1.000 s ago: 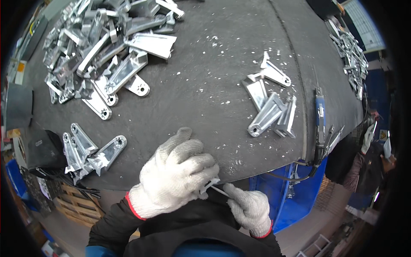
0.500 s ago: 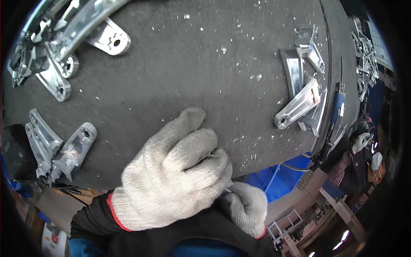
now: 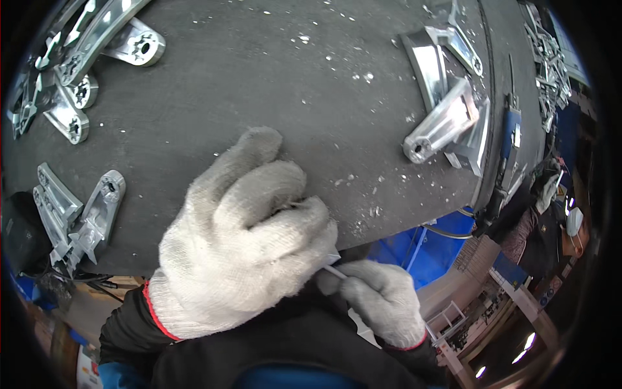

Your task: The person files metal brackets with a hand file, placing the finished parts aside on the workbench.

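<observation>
1. Head view: our gloved left hand (image 3: 243,249) curls shut over a small metal piece (image 3: 332,259) at the dark table (image 3: 259,78) edge.
2. Our right hand (image 3: 382,298), at five o'clock, pinches a thin tool (image 3: 337,272) touching that piece.
3. Cast brackets (image 3: 444,120) lie at two o'clock.

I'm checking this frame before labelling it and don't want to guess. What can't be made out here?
Head view, the only one:
- What the left hand covers at the table edge: hidden under the glove.
- The thin pale piece between the hands: mostly hidden by both gloves.
- The right hand grip: its fingers curl out of sight.
- The metal castings at upper left: cut off by the rim.
</observation>
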A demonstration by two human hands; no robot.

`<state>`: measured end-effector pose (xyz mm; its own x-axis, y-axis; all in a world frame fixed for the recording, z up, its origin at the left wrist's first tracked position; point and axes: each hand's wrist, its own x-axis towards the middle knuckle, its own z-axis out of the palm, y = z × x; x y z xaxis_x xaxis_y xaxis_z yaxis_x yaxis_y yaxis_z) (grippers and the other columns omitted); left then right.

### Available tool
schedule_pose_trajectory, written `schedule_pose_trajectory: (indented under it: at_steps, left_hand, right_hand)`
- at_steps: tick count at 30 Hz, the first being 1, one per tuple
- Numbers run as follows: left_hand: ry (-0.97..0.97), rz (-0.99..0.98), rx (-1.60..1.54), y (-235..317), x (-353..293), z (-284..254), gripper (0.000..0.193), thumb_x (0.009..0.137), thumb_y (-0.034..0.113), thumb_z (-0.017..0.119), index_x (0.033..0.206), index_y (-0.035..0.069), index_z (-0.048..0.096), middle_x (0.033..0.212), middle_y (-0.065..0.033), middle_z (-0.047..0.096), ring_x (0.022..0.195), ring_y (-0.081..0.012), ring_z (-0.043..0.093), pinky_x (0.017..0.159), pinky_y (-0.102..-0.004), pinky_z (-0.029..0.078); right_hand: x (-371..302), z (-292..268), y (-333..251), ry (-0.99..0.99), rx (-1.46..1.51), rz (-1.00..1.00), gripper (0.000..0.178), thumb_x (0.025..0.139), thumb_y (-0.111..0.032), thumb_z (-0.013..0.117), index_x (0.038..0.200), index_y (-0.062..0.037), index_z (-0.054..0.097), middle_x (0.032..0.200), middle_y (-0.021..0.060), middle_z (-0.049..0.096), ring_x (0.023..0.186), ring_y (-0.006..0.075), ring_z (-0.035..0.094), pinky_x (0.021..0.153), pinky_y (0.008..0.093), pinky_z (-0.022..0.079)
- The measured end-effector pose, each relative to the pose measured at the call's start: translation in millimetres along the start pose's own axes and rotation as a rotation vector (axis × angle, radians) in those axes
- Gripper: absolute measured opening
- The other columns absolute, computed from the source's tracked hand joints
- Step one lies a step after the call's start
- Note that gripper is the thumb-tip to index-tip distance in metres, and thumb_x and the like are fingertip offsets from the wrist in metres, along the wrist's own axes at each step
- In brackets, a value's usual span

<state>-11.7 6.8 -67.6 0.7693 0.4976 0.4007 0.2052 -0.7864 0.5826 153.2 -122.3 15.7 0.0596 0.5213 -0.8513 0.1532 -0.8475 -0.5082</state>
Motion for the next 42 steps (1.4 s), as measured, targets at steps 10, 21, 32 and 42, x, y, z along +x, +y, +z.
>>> schedule_pose_trajectory:
  at_steps: [10, 21, 32, 42]
  left_hand:
    - [-0.060, 0.009, 0.013, 0, -7, -5, 0.042, 0.059, 0.026, 0.082, 0.099, 0.015, 0.077, 0.112, 0.0001, 0.056, 0.107, -0.0277, 0.058, 0.089, -0.0538, 0.062]
    - [-0.064, 0.014, -0.027, 0, -6, -3, 0.039, 0.062, 0.030, 0.088, 0.097, 0.017, 0.078, 0.113, 0.0011, 0.058, 0.109, -0.0265, 0.059, 0.096, -0.0597, 0.062]
    - [-0.012, 0.077, -0.043, -6, -7, 1, 0.043, 0.062, 0.025, 0.086, 0.101, 0.011, 0.073, 0.109, -0.0009, 0.060, 0.103, -0.0269, 0.056, 0.072, -0.0499, 0.054]
    - [-0.068, -0.029, 0.048, 7, -4, -13, 0.044, 0.056, 0.027, 0.082, 0.098, 0.018, 0.078, 0.109, 0.0043, 0.065, 0.117, -0.0265, 0.061, 0.108, -0.0562, 0.057]
  right_hand:
    - [-2, 19, 16, 0.179, -0.088, -0.241, 0.020, 0.105, -0.017, 0.067, 0.116, -0.0019, 0.075, 0.098, 0.0142, 0.079, 0.089, 0.0288, 0.079, 0.079, 0.0398, 0.061]
    - [5, 13, 15, 0.183, -0.339, -0.346, 0.022, 0.103, -0.019, 0.070, 0.117, -0.0034, 0.076, 0.093, 0.0161, 0.079, 0.081, 0.0356, 0.078, 0.070, 0.0377, 0.062]
    - [1, 5, 8, -0.025, 0.212, 0.190, 0.027, 0.108, -0.015, 0.059, 0.120, 0.0012, 0.076, 0.097, 0.0100, 0.078, 0.083, 0.0158, 0.072, 0.078, 0.0312, 0.058]
    - [-2, -1, 3, 0.006, 0.454, 0.229, 0.025, 0.105, -0.015, 0.064, 0.117, 0.0029, 0.076, 0.085, 0.0022, 0.072, 0.069, 0.0078, 0.062, 0.062, 0.0242, 0.050]
